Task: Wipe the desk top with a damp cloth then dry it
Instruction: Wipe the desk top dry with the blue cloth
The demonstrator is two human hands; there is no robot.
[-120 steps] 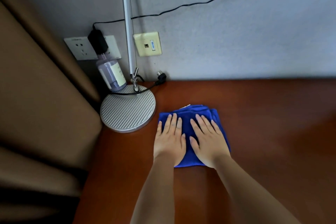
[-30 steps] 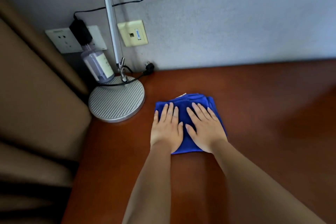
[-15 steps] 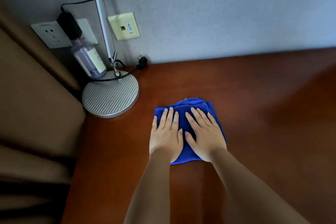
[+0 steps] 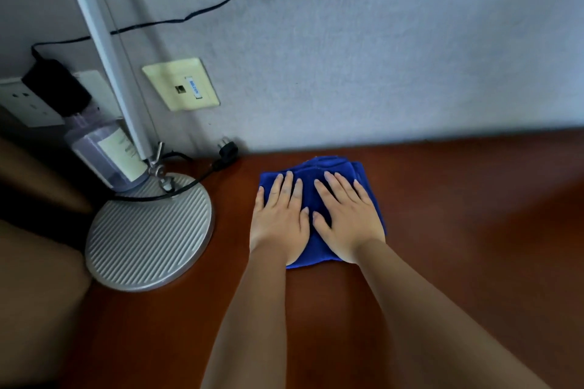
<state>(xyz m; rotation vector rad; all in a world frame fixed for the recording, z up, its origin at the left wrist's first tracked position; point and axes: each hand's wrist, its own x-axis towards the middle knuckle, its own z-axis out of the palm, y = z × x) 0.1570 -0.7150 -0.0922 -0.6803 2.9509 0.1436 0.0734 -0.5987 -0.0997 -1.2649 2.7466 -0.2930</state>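
A folded blue cloth (image 4: 328, 167) lies on the reddish-brown desk top (image 4: 458, 230), its far edge close to the wall. Both of my hands lie flat on it, side by side, fingers straight and pointing at the wall. My left hand (image 4: 279, 218) covers the cloth's left part. My right hand (image 4: 347, 215) covers its right part. Much of the cloth is hidden beneath my palms.
A lamp's round ribbed grey base (image 4: 148, 234) stands left of the cloth, its pole (image 4: 104, 50) rising up the wall. A clear bottle (image 4: 104, 151) stands behind the base. A loose black plug (image 4: 226, 150) lies by the wall. A brown cushioned edge (image 4: 34, 294) borders the desk's left side.
Both hands have slid the cloth away from me, up to the wall. The camera view shifted as well.
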